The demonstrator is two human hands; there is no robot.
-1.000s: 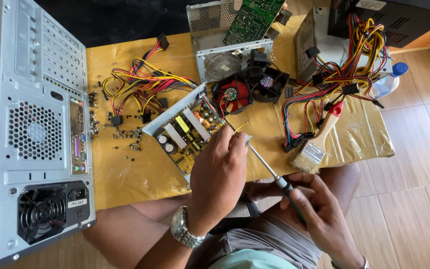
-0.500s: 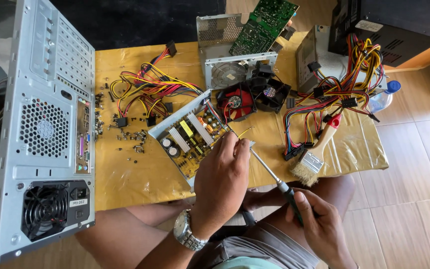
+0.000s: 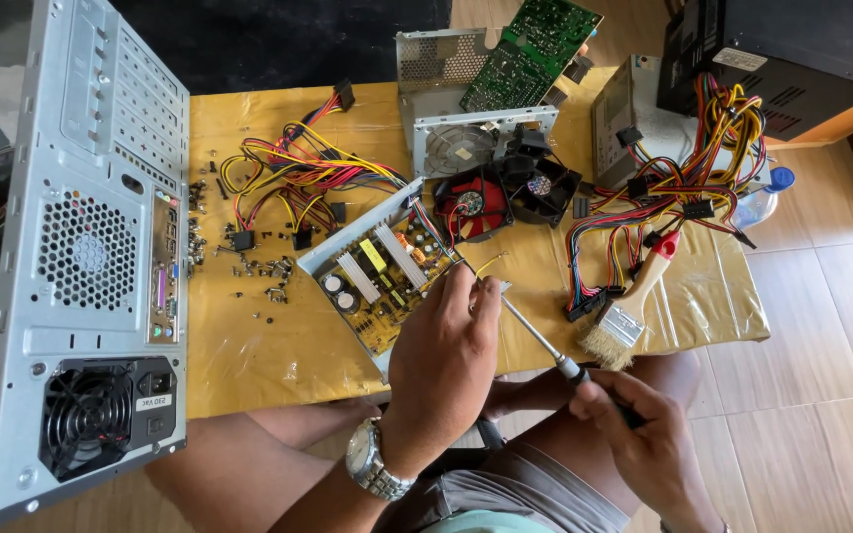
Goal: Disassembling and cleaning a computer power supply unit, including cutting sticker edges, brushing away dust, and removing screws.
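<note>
Resting on the near edge of the opened power supply unit (image 3: pixel 384 279), the left hand (image 3: pixel 443 360) has its fingertips (image 3: pixel 474 286) pinched around the tip of the screwdriver (image 3: pixel 545 342), right where the shaft meets the circuit board. The left grip is closed on that metal shaft. A silver wristwatch (image 3: pixel 372 462) sits on the left wrist. The right hand (image 3: pixel 644 439) is lower and to the right, over the person's lap, its grip wrapped tight around the screwdriver's handle, so the tool runs slantwise from the handle up and left to the board.

The power supply unit lies tilted on the yellow-covered worktop (image 3: pixel 249 345), its lid off, with capacitors, heat sinks and coils showing. Just behind it lies a red fan (image 3: pixel 473 205) beside a black fan (image 3: pixel 542 185). A tangle of coloured cables (image 3: pixel 293 183) spreads to the left of the unit, with loose screws (image 3: pixel 249 266) scattered near it. A paintbrush (image 3: pixel 634 306) with a red and wooden handle lies to the right, touching a second bundle of wires (image 3: pixel 683 188). A grey computer case (image 3: pixel 91 257) stands at the left edge of the worktop. A green circuit board (image 3: pixel 535 49) leans on a metal housing (image 3: pixel 446 109) at the far side.
</note>
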